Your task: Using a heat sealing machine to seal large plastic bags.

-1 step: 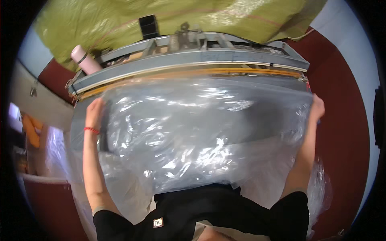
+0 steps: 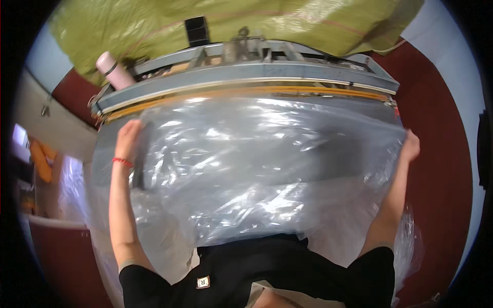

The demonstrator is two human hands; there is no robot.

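Note:
A wide sheet of clear plastic film (image 2: pixel 236 149), wrinkled and shiny, is stretched between my hands over a grey tabletop (image 2: pixel 109 138). My left hand (image 2: pixel 128 137), with a red bracelet on the wrist, is closed on the film's far left corner. At the far right corner my right hand (image 2: pixel 411 145) grips the film too, its fingers partly hidden. The sheet's near edge hangs close to my black shirt. Just beyond its far edge runs the long grey metal bar (image 2: pixel 246 73) of a bench machine, with an orange strip (image 2: pixel 287 90) along its front.
A pink bottle (image 2: pixel 117 73) leans at the bar's left end. Behind the machine stand a dark phone-like slab (image 2: pixel 197 31) and a yellow-green woven sheet (image 2: pixel 287 23). More clear film (image 2: pixel 406 241) hangs at the right. An orange object (image 2: pixel 41 161) shows at the left.
The whole view has shifted slightly. My right hand has come a little nearer to me, and the film's far right edge now slopes more. Both hands keep their grip.

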